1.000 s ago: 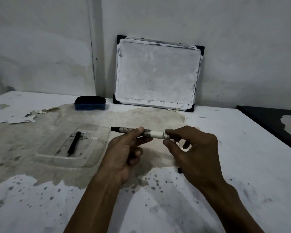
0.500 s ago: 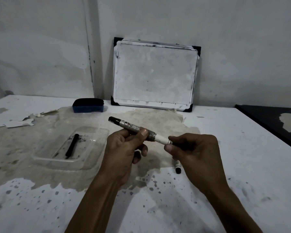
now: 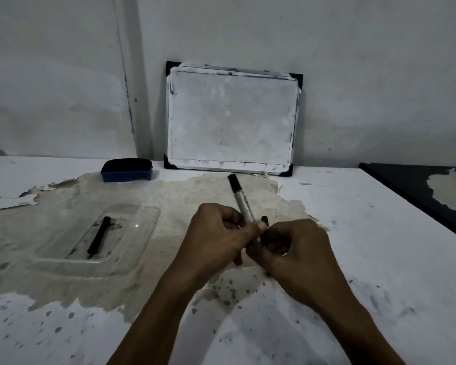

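A grey marker (image 3: 244, 206) with a black far end points up and away from me over the middle of the table. My left hand (image 3: 216, 238) grips its lower barrel, thumb pressed across it. Touching it from the right, my right hand (image 3: 295, 254) curls its fingers round the marker's near end, which is hidden between the two hands. A small black piece (image 3: 265, 219) sticks up just above my right fingers; what it is I cannot tell.
A clear plastic tray (image 3: 148, 233) at the left holds a black stick (image 3: 99, 238). A blue eraser (image 3: 127, 169) and a smudged whiteboard (image 3: 232, 119) leaning on the wall stand at the back. A dark table (image 3: 432, 191) adjoins at the right.
The marker has swung from lying sideways, black end to the left, to pointing away from me. My hands have closed together around its near end.
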The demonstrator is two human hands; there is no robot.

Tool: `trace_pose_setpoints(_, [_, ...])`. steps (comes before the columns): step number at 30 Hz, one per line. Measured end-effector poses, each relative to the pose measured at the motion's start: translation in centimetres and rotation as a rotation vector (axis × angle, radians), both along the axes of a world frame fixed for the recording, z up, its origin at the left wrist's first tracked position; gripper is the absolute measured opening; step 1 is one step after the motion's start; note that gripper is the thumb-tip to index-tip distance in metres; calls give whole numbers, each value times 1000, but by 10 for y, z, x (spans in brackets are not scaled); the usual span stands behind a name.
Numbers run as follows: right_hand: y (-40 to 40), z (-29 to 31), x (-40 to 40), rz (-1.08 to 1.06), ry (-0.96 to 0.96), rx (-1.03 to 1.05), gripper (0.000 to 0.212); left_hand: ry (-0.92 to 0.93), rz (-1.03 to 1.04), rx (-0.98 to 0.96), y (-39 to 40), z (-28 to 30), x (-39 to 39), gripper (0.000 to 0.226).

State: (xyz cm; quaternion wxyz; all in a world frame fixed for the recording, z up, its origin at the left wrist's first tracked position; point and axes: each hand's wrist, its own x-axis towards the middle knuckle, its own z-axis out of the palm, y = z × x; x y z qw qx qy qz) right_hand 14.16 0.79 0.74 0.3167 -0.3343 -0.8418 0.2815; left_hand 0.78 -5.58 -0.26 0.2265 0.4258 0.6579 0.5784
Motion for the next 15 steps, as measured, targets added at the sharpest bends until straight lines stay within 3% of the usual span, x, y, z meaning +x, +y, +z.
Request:
trace_pose_setpoints(2, [14,-2,3,-95,-39,16,13,18,40,-39,7,1,1,27])
trace_pose_setpoints(7, [63,-19,15,-362,-275,-47,43,158,119,-178,26,-11,5,31])
trace_pose_setpoints(12, [77,-33,18,-450,-368,-25,31,365,148,-403,52,-24,21,48])
trace_pose_setpoints(15, [76,-37,17,-462,-367,1,28,429,160,-458,61,-26,33,42])
